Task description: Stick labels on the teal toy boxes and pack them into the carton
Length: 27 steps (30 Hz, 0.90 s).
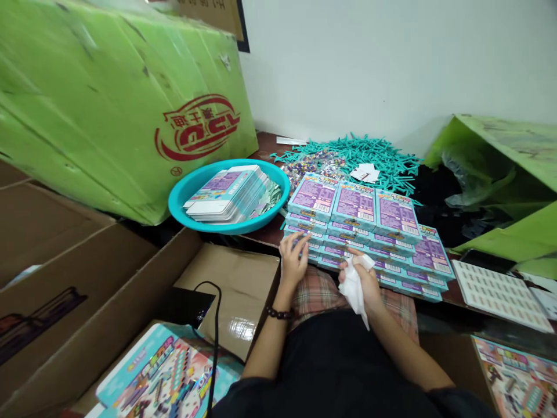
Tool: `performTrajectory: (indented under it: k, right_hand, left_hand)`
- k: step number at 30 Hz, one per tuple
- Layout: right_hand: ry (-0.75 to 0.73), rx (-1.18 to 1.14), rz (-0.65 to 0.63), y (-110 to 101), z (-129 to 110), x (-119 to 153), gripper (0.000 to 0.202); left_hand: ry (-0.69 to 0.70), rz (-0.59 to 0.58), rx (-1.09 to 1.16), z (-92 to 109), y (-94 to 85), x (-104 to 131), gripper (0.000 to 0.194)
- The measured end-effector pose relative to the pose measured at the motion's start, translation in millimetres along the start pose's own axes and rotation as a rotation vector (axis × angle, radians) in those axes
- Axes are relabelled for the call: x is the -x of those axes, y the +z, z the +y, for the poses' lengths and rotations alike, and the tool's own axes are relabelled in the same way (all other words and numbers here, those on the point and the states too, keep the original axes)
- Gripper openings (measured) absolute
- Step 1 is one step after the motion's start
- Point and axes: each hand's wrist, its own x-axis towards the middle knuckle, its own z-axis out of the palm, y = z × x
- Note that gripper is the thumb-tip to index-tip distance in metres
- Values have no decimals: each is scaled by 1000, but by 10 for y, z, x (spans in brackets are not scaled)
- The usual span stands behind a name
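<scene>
Stacked in layers on the table are several small purple and teal boxes (pixel 354 204), printed with text and barcodes. My left hand (pixel 294 255) rests against the left front side of the stack, its fingers spread and holding nothing. A crumpled white tissue (pixel 355 284) is gripped in my right hand (pixel 366 276), close to the front of the stack. One end of the tissue hangs below the palm.
Left of the stack stands a blue basin (pixel 230 225) with flat printed cartons. Teal plastic sticks (pixel 374 154) and small bagged pieces (pixel 313 165) lie behind. Green cartons (pixel 122 104) flank the table. An open cardboard box (pixel 235 284) and a black cable (pixel 216 331) are at lower left.
</scene>
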Motion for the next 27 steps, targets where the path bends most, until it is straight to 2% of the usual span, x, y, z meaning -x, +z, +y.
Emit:
performTrajectory:
  k: [4,8,10,13,14,15,18,20,22,23,25,26,27]
  right_hand:
    - [102,-101,-147,-239,202,153,32]
    - [295,-99,-305,-407,333,362,29]
    - [306,-25,-430,-494,296,425,40]
    - [197,216,-638,-642,166,465,76]
    - [166,323,-711,-688,115,474,81]
    - [145,441,-783,-728,64,486,78]
    - [114,765,-968,-803,-65,541,43]
    - [62,859,-1019,-825,-102,575,27]
    - [2,843,-992,-834,-81,580,23]
    - [-16,813,-923,-833,-50,565,23]
    - [0,658,-648,-809,38,498,18]
    - [36,520,-471,-782,87,448,14]
    - [80,356,-305,-742,134,392,11]
  left_hand:
    - [49,-73,-126,-314,-2,-253,31]
    - [78,-95,-70,-377,31,-302,21]
    - [48,-59,-34,-373,49,-310,16]
    - [5,-42,-7,-378,76,-343,9]
    - [1,-52,2,-386,80,-361,7]
    - [0,-63,12,-398,81,-384,6]
    - [3,-93,33,-431,42,-465,7]
    - [18,-112,39,-417,-17,-497,13]
    - [48,-77,39,-331,-81,-464,21]
    - [68,-41,45,-252,-106,-408,26]
    - [122,14,96,-26,-120,-209,36]
    - [176,-15,157,112,-107,-71,43]
    - [238,-92,224,258,-79,81,53]
